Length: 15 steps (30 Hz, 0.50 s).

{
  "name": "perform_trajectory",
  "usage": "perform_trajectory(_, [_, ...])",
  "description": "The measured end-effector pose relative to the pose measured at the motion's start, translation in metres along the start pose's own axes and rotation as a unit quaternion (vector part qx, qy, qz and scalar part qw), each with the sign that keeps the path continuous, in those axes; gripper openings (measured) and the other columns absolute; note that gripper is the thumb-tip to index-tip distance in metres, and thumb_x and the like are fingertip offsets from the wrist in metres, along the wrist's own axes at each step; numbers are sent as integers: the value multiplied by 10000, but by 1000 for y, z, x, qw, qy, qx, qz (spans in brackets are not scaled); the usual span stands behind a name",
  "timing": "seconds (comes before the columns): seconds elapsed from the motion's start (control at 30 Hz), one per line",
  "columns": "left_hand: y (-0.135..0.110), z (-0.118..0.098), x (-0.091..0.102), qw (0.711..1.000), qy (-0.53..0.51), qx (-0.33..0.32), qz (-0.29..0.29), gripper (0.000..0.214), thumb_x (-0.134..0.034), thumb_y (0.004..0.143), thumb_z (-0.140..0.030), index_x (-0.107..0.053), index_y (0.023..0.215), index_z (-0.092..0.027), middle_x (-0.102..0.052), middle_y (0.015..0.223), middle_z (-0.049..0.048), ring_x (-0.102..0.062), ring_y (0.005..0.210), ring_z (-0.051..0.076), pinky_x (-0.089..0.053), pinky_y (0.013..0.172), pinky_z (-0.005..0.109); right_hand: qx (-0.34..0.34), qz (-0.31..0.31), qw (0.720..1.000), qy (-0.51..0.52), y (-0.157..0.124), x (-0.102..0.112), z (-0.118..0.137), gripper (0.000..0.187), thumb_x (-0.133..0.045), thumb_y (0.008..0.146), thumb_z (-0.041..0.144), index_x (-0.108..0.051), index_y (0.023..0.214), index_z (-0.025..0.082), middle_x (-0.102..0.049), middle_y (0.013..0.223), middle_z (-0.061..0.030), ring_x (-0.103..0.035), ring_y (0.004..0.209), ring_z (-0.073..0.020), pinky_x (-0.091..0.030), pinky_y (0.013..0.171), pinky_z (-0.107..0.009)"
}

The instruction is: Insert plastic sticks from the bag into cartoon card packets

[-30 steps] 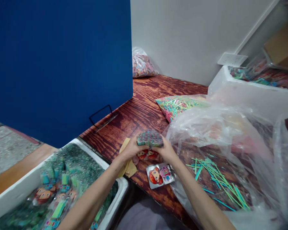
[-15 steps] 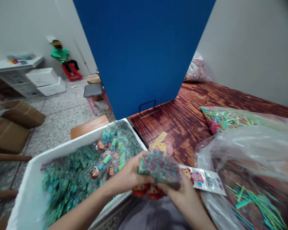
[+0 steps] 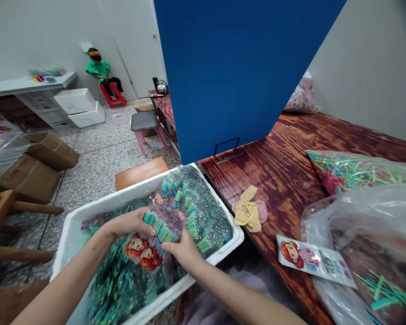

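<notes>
1. Over the white foam box (image 3: 111,204), the left hand (image 3: 137,222) and the right hand (image 3: 186,250) grip one bundle of clear packets (image 3: 166,222) between them, thumbs on the near side and fingers curled around it.
2. The bundle shows a row of green and teal sticks along its near edge; red-haired cartoon heads (image 3: 144,253) hang below it, seemingly part of the same packets, though blur makes this hard to tell.
3. Inside the box, more packets with green sticks (image 3: 191,214) lie beyond the bundle, and glossy teal-green wrappers (image 3: 110,282) fill the near left part.
4. Just right of the box, on the wood-grain desk (image 3: 284,180), a yellow cloth (image 3: 249,214) lies crumpled over a pink one (image 3: 263,210).
5. Farther right, a flat printed packet (image 3: 314,261) touches a large clear plastic bag (image 3: 368,203), with loose green and blue sticks (image 3: 382,289) near it.
6. Behind stands a blue panel (image 3: 243,67); far left, a person in green (image 3: 99,68) sits on a red stool (image 3: 113,97).
</notes>
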<state>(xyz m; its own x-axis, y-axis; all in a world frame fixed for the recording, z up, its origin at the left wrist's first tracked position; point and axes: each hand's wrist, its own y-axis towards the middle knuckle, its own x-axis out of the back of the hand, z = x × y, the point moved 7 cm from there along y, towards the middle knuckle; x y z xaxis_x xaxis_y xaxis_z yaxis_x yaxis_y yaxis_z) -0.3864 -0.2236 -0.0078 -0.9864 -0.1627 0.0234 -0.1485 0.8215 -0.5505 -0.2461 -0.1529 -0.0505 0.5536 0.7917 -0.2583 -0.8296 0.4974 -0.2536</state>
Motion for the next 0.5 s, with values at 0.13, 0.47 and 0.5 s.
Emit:
perform_trajectory(0.13, [-8,38,19,999,-32,35,13,612,-864,568,-281,-699,1156,-241,-773,909,-3,-706,836,231,-565,814,326,-15,33,998,-60,3,-23,-20,719,-735,592,138,-556,1281,244,-681,1252,-36,-622,1172,-268,-442,1065,-450])
perform_trajectory(0.47, [-46,92,38,990,-93,74,-73,798,-887,532,-278,-626,1285,-248,-772,1010,18,-705,945,277,-543,928,399,0,104,986,-131,-4,-59,-31,747,-659,642,99,-496,1357,241,-623,1322,-55,-585,1221,-276,-431,1058,-438])
perform_trajectory(0.5, [-47,92,36,990,-96,71,-79,803,-890,526,-288,-628,1284,-248,-772,1012,20,-704,956,282,-538,940,408,-1,108,984,-140,-5,-57,-27,743,-658,646,98,-493,1358,237,-621,1325,-58,-576,1232,-273,-422,1067,-435])
